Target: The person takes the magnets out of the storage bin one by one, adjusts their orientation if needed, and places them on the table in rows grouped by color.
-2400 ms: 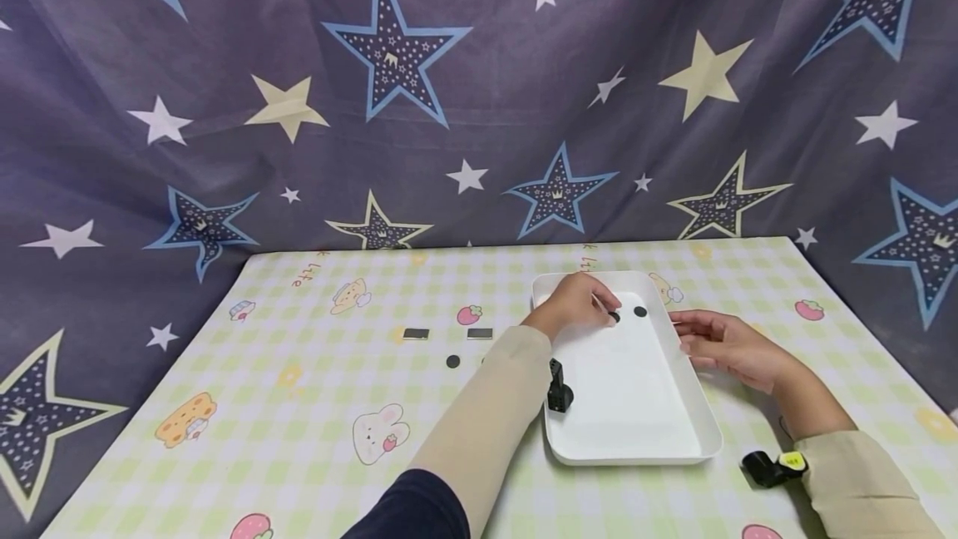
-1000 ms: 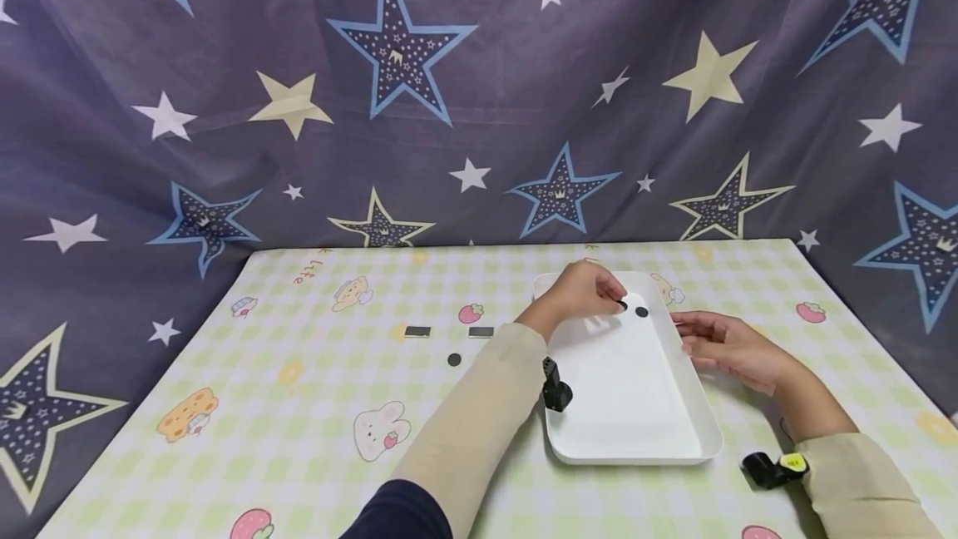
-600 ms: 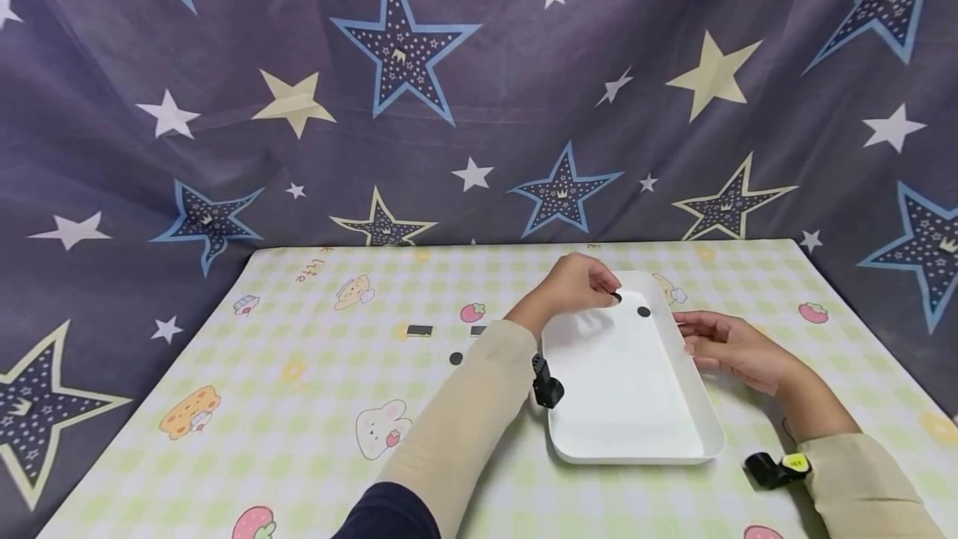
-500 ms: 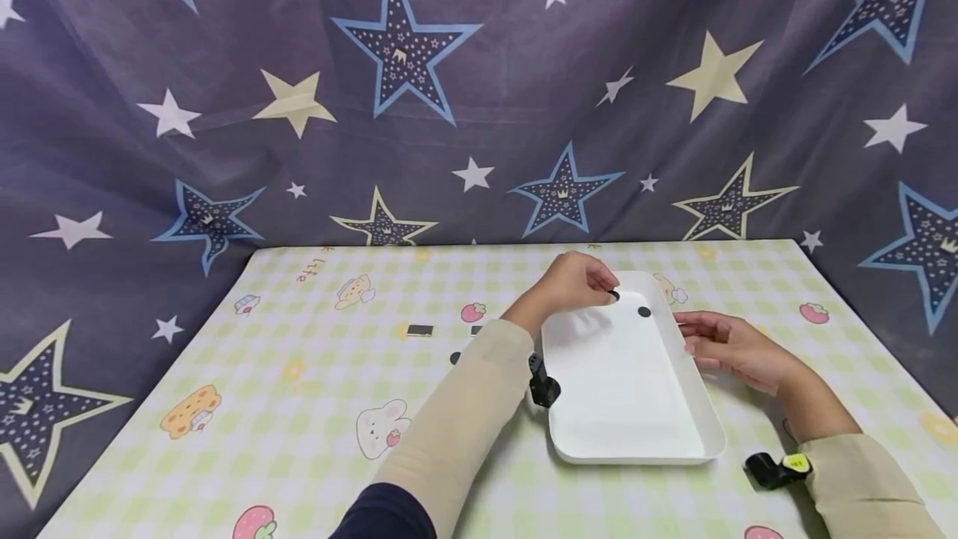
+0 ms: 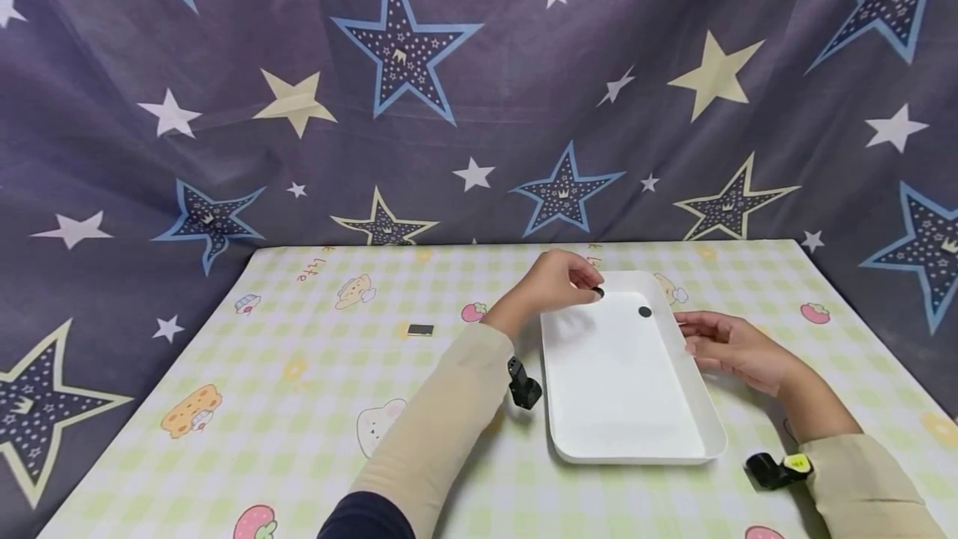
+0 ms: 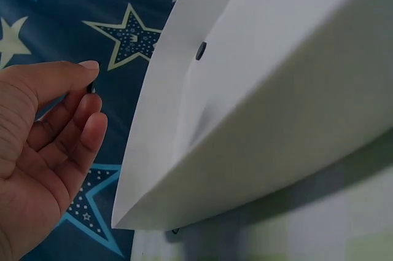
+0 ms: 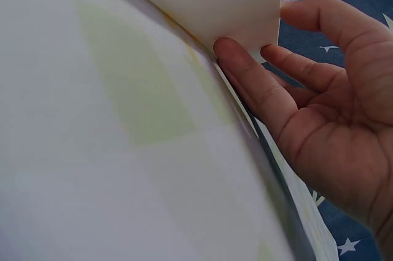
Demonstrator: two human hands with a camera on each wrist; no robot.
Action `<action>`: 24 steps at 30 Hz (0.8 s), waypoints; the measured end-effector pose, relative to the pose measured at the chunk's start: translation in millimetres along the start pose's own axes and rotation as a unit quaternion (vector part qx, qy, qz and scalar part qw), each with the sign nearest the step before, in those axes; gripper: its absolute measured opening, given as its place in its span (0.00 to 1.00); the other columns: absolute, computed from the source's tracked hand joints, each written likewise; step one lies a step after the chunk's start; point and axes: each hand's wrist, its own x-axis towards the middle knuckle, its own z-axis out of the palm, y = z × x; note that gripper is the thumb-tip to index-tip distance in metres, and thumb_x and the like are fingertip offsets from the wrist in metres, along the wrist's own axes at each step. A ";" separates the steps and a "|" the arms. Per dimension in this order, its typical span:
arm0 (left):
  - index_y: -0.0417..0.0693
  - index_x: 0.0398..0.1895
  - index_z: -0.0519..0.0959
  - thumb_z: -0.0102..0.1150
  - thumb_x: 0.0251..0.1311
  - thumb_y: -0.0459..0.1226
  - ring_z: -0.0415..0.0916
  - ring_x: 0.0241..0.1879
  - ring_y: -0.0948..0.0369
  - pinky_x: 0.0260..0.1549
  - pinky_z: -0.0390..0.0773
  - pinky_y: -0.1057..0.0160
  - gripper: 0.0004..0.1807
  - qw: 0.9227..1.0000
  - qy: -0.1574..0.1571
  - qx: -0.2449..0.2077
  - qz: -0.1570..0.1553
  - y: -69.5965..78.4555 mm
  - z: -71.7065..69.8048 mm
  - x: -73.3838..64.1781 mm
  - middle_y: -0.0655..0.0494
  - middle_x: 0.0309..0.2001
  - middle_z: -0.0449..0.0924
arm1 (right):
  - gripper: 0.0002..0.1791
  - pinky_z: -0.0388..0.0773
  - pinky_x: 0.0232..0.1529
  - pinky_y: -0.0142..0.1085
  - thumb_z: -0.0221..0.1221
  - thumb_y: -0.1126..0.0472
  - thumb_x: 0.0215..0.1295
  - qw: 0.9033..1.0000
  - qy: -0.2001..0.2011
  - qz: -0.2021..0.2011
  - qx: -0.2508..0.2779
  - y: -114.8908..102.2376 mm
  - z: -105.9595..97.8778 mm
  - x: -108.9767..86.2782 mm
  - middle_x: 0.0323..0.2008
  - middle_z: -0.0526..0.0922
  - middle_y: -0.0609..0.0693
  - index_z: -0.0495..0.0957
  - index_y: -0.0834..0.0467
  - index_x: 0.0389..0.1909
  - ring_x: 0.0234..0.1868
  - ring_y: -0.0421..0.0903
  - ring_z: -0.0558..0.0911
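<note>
A white rectangular tray (image 5: pixel 629 389) stands on the table, right of the middle. Above its back left corner, my left hand (image 5: pixel 557 279) pinches a small black disc (image 5: pixel 598 293) between thumb and fingers; the left wrist view has this disc (image 6: pixel 91 87) almost edge-on. Inside the tray, near its back right corner, lies another black disc (image 5: pixel 645 312). My right hand (image 5: pixel 737 352) is at the tray's right side. In the right wrist view its fairly straight fingers (image 7: pixel 258 86) touch the outer wall, with the thumb at the rim.
A small dark rectangular piece (image 5: pixel 421 330) with a light edge lies on the checked tablecloth (image 5: pixel 299 406), left of the tray. My left sleeve (image 5: pixel 441 406) covers part of the table between them. A starry curtain (image 5: pixel 479 90) hangs behind the table.
My left hand has lifted back and left from inside the tray, the disc still pinched. Its sleeve now hides the loose disc and second rectangular piece on the table. The right hand stays put.
</note>
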 end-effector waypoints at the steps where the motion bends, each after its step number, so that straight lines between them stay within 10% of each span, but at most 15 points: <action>1: 0.36 0.41 0.85 0.71 0.54 0.31 0.79 0.32 0.67 0.37 0.77 0.74 0.11 1.000 0.003 0.001 0.003 -0.7 -1.2 -1.3 0.53 0.35 0.85 | 0.33 0.81 0.47 0.37 0.52 0.67 0.73 1.000 -0.001 -0.001 -0.001 0.0 -0.1 -0.1 0.54 0.75 0.50 0.50 0.78 0.69 0.51 0.37 0.79; 24: 0.39 0.38 0.86 0.69 0.54 0.31 0.80 0.33 0.67 0.36 0.79 0.70 0.08 0.999 0.035 -0.014 0.018 -12.3 -27.6 -36.8 0.53 0.35 0.86 | 0.31 0.81 0.46 0.35 0.52 0.68 0.73 1.000 -0.004 -0.013 -0.001 1.0 1.5 -0.3 0.52 0.77 0.46 0.51 0.79 0.68 0.50 0.37 0.79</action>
